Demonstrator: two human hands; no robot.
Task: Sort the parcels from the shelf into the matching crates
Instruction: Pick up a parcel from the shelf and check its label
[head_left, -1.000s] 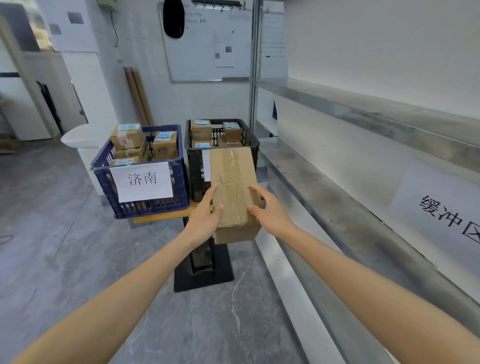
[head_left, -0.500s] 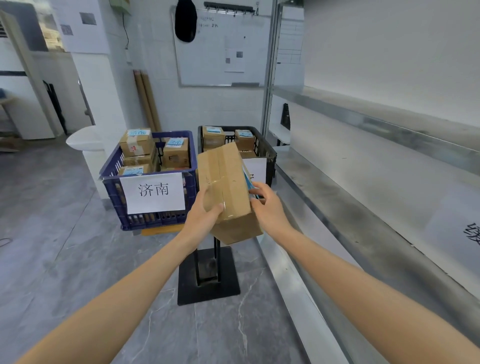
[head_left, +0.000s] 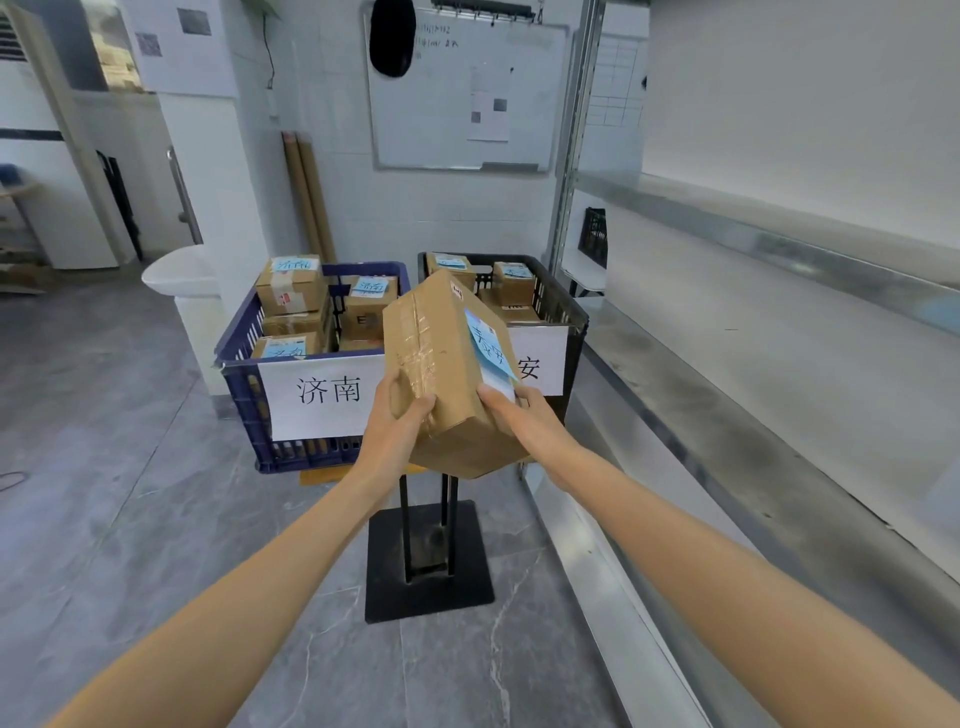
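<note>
A taped cardboard parcel (head_left: 441, 364) with a blue handwritten label on its right face is held tilted in front of two crates. My left hand (head_left: 395, 426) grips its lower left edge and my right hand (head_left: 524, 421) holds its lower right side by the label. The blue crate (head_left: 244, 395) on the left carries a white sign reading 济南 and holds several labelled boxes. The black crate (head_left: 571, 317) on the right has a white sign partly hidden by the parcel, with 安 showing, and also holds several boxes.
Both crates stand on a small table with a black pedestal base (head_left: 428, 561). A bare metal shelf (head_left: 727, 405) runs along the right wall, with another shelf above. A white basin (head_left: 179, 270) stands left of the blue crate. Grey tiled floor lies to the left.
The parcel has been turned leftward, so its blue label on the right face now shows. The view has shifted closer to the crates.
</note>
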